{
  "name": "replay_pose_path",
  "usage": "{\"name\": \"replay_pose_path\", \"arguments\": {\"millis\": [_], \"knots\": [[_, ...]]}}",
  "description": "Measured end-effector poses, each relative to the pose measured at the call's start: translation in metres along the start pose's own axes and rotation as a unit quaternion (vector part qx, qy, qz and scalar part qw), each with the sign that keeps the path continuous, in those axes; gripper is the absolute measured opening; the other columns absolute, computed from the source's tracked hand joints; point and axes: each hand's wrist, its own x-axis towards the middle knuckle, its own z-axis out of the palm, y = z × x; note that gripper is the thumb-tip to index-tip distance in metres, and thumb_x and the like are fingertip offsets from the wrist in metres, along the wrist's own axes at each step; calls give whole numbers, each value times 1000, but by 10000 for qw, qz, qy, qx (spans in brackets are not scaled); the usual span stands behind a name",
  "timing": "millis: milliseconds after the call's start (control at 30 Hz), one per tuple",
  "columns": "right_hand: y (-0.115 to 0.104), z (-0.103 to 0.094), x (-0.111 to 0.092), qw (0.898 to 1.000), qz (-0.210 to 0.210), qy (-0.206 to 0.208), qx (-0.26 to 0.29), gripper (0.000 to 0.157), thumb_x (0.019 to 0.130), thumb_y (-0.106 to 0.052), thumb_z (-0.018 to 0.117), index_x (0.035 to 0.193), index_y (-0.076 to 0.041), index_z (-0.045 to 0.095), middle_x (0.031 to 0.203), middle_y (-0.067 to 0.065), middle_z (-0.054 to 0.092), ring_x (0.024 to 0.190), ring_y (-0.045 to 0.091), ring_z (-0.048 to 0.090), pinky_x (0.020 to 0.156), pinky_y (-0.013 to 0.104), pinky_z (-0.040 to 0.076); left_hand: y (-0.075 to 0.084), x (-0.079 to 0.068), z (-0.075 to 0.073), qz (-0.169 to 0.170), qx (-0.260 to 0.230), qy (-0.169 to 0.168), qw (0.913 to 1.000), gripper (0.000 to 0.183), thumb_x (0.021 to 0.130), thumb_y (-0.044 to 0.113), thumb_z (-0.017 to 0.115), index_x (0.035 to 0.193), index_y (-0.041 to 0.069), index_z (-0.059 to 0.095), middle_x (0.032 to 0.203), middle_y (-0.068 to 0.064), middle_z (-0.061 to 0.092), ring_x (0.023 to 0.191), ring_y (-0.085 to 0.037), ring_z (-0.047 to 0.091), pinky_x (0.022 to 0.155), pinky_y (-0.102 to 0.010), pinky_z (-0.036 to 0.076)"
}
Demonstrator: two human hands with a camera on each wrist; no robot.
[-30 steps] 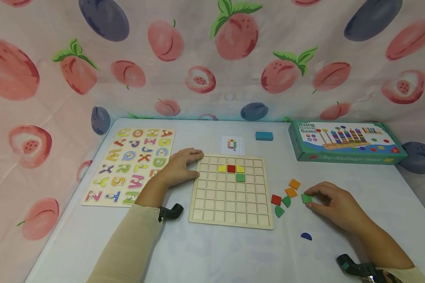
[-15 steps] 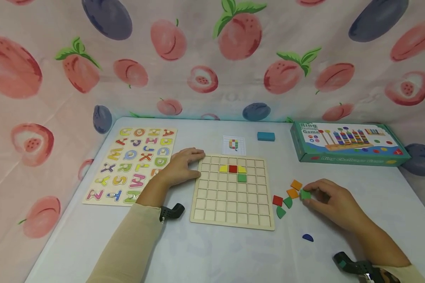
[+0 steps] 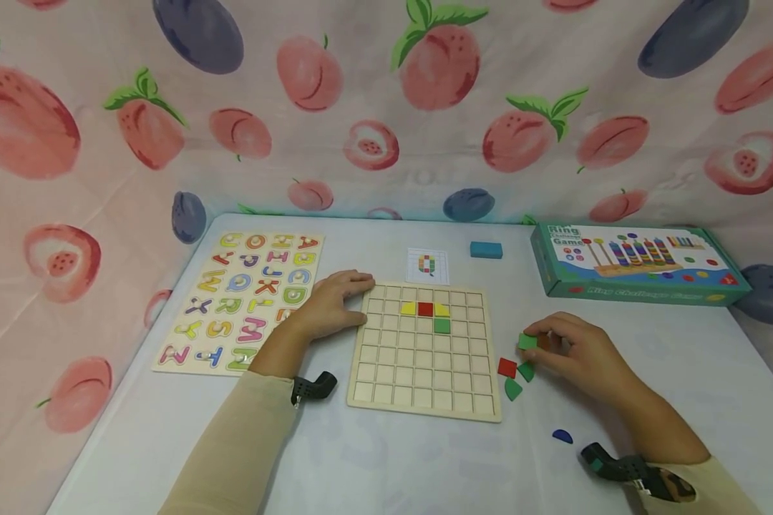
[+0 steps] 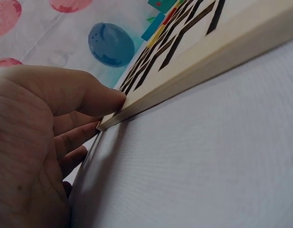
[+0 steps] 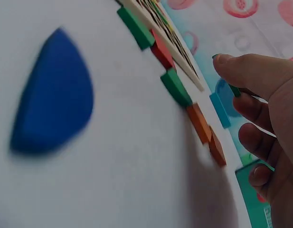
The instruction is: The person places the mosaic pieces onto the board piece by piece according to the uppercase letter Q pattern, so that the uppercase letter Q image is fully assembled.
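Observation:
A wooden grid board (image 3: 386, 372) lies at the table's middle, with yellow, red and green tiles (image 3: 425, 310) set in its upper rows. My left hand (image 3: 335, 304) rests flat against the board's upper left corner (image 4: 106, 124), fingers straight. My right hand (image 3: 570, 350) is lifted just right of the board and pinches a green square tile (image 3: 527, 341) in its fingertips (image 5: 227, 61). Below it on the table lie a red square (image 3: 506, 368), two green quarter-round pieces (image 3: 512, 389) and a blue half-round piece (image 3: 562, 435). Two orange tiles (image 5: 205, 130) lie under the hand.
An alphabet puzzle board (image 3: 245, 297) lies at the left. A pattern card (image 3: 428, 266) and a blue block (image 3: 486, 249) sit behind the grid board. A green Ring Challenge Game box (image 3: 638, 268) stands at the back right. Fruit-print cloth hangs behind.
My right hand has picked the green square tile off the table and carried it up and left toward the grid board. The left hand has stayed on the board's corner.

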Motion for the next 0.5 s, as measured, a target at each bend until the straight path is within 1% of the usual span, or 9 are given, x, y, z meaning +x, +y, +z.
{"name": "replay_pose_path", "arguments": {"millis": [167,267,333,500], "knots": [[-12,9,14,9997,-87,-205,137,29,86,-17,92,112,-22,79,94,-9,65,80,12,55,65,22,48,-1,0,1,9,-14,-6,10000,75,86,17,82,156,10,56,164,-3,49,158,-27,32,128,-54,15],[-20,13,24,9992,-40,-355,191,29,87,-17,91,113,-21,79,98,-8,66,80,14,54,63,24,48,-1,1,1,20,-10,5,10000,74,86,17,81,156,10,57,163,-3,50,158,-27,33,128,-54,15],[-25,17,30,9988,-40,-442,212,28,87,-17,90,113,-20,79,99,-8,67,83,15,54,64,25,48,-1,1,1,9,-16,0,10000,74,86,18,81,156,10,57,163,-3,50,158,-26,32,128,-53,15],[-38,27,42,9969,75,-694,356,26,90,-18,88,114,-18,79,104,-6,68,90,18,55,71,30,49,-1,0,1,5,-53,7,10000,74,86,17,81,156,10,57,163,-3,49,158,-27,32,128,-54,15]]}}
